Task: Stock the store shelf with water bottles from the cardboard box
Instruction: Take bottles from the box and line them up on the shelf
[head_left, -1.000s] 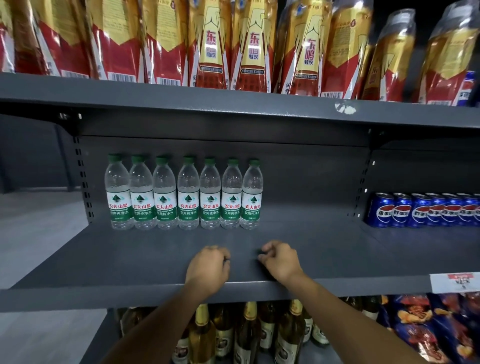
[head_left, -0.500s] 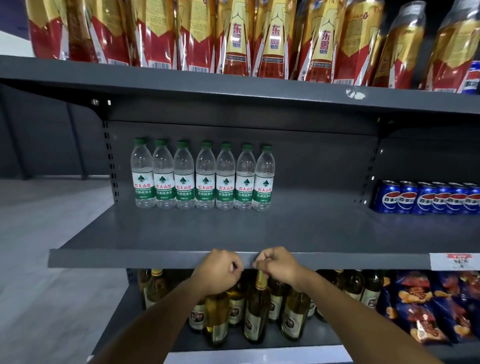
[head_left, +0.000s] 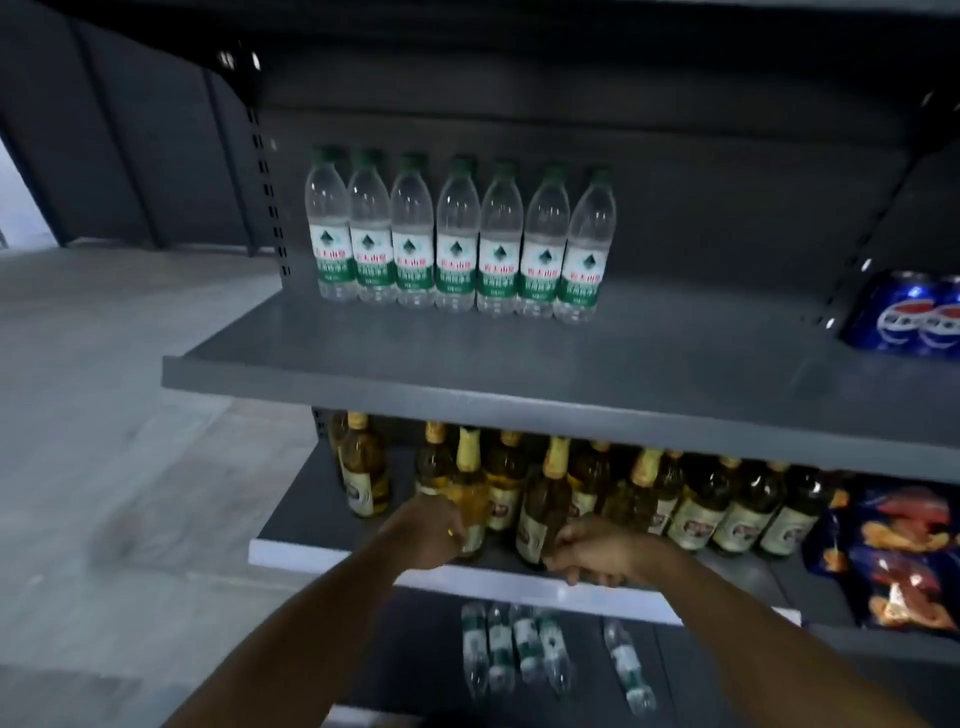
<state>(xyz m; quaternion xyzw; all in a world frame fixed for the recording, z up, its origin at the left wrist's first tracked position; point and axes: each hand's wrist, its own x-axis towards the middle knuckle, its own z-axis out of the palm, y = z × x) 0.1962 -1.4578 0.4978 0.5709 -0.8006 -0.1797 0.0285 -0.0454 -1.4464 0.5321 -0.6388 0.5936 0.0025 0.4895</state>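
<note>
- Seven water bottles (head_left: 457, 236) stand upright in one row at the far left of the grey middle shelf (head_left: 363, 376), shoulder to shoulder with green caps up; the rest of that shelf, to the right of the row and in front of it, is bare until the blue cola cans (head_left: 906, 319) at the far right
- I judge the stocking begun but far from finished; one row is in place, and the room left on the shelf suggests several more rows are wanted
- More water bottles (head_left: 524, 649) show at the bottom of the view, below the white-edged lower shelf (head_left: 332, 558); they lie on their sides, four close together and one a little apart to the right; whether they lie in the cardboard box or on a low shelf I cannot tell, since no box wall is plain to see
- The left hand (head_left: 426, 525) hangs in front of the amber glass bottles (head_left: 701, 499) on the lower shelf, its fingers loosely curled and nothing in them as far as the blur allows
- The right hand (head_left: 597, 553) sits just above the white shelf edge, fingers curled with the tips close together; it seems to carry nothing, though it overlaps one amber bottle in the view and I cannot say whether it touches it
- Both hands look empty and low, near the lying bottles; picking up the next ones is likely the step in hand
- Bags of crisps (head_left: 893, 556) fill the lower right
</note>
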